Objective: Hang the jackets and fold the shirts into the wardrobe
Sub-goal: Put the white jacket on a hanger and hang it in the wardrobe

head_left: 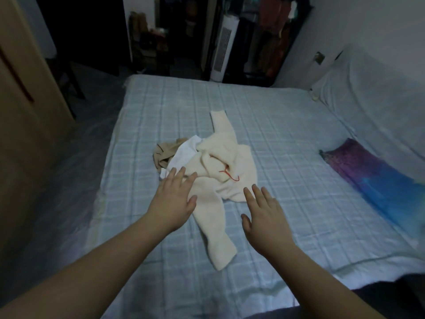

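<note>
Both hands are spread flat, fingers apart and holding nothing: the left hand [173,199] hovers over the near edge of a cream fleece jacket [220,178], its fingertips at a white shirt [184,153], while the right hand [264,217] reaches over the bed [287,139] just beside the jacket's hem. The jacket lies crumpled mid-bed with one sleeve stretched toward the camera and one away, a thin red hanger [230,174] poking from its folds, and a tan garment [164,155] bunched just left of the shirt. Farther right lies a purple-and-blue cloth [372,178]; no readable writing shows anywhere.
</note>
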Motion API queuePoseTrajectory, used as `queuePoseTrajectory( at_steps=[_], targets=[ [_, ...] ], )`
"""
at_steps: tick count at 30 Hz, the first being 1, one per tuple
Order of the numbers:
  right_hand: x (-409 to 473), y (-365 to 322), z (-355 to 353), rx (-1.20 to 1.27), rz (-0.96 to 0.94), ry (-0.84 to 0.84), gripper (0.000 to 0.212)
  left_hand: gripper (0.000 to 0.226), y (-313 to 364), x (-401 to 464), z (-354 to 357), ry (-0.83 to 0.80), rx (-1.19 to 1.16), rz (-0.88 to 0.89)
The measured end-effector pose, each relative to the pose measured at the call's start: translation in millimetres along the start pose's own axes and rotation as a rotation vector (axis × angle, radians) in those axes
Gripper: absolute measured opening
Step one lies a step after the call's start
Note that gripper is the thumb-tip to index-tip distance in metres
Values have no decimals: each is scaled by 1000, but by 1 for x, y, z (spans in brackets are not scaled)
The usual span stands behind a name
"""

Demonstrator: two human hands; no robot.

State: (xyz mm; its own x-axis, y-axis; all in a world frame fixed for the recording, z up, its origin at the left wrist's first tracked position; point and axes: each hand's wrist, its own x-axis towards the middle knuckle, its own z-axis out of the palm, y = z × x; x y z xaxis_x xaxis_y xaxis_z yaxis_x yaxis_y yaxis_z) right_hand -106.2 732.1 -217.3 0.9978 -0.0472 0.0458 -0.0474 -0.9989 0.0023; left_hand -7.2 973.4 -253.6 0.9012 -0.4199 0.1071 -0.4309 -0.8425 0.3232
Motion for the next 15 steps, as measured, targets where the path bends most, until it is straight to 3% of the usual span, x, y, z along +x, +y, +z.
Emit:
queuePoseTrajectory(
  at_steps=[6,15],
  targets=[
    [31,44,36,5,59,-101,68,65,10,56,51,-108,-16,46],
    [130,81,94,68,-12,-249,67,67,3,135,110,-215,-24,-85]
  ],
)
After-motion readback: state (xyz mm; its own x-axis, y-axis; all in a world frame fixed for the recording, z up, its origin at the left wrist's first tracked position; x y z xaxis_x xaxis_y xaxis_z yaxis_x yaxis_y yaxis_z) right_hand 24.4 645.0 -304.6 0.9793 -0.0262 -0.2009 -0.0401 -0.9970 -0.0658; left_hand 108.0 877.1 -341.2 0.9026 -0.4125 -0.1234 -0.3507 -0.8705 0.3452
